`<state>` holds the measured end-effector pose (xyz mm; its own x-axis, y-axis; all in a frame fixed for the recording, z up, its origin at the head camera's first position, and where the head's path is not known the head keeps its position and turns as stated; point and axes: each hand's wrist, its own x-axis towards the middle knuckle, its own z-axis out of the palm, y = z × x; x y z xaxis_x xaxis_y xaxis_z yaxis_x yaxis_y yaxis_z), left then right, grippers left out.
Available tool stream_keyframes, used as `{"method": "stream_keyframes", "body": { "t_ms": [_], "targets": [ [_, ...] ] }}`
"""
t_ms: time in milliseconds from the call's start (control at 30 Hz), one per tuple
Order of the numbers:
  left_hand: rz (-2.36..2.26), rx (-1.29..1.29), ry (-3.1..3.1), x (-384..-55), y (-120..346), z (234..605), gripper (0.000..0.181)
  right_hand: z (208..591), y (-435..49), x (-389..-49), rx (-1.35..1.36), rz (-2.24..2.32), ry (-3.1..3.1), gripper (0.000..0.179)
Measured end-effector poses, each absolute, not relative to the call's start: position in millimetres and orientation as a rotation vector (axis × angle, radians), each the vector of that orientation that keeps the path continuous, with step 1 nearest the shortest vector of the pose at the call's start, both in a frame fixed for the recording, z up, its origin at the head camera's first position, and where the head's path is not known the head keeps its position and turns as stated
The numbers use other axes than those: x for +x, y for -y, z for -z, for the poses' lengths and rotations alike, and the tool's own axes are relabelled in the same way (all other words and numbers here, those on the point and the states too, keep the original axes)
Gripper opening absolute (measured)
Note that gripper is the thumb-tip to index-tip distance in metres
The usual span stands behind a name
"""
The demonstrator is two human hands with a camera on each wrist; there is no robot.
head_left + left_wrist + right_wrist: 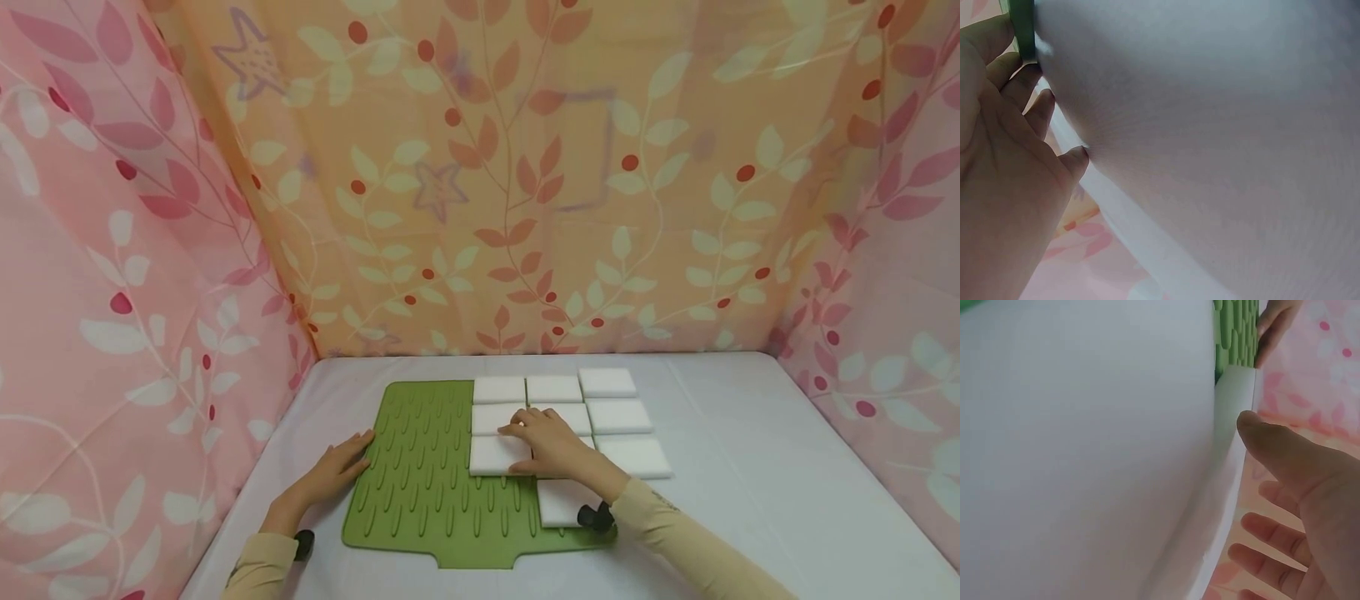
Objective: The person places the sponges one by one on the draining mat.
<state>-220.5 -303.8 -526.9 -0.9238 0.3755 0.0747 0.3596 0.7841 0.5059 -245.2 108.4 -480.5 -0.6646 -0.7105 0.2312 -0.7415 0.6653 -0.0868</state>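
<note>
A green ridged silicone mat with a tab at its front lies on the white tabletop. White flat rectangular blocks, sponge-like, sit in touching rows over its right half, with a single block nearer the front. My left hand rests at the mat's left edge, fingers extended and touching it. Over the middle blocks is my right hand, its fingers spread and thumb apart. In the right wrist view its thumb meets a white surface's edge. The right hand and forearm hide parts of the blocks underneath.
A right-hand column of blocks reaches past where the mat's edge seems to run. White cloth covers the table. Patterned curtains stand behind and on both sides. Each wrist wears a small black device.
</note>
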Motion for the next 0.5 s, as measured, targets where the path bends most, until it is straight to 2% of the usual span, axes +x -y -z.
{"method": "stream_keyframes", "body": {
  "t_ms": [500],
  "targets": [
    [-0.838, 0.611, -2.945, -220.3, 304.0, 528.4, 0.054, 476.4, -138.0, -263.8, 1.123, -0.328, 2.662, 0.055]
  ]
}}
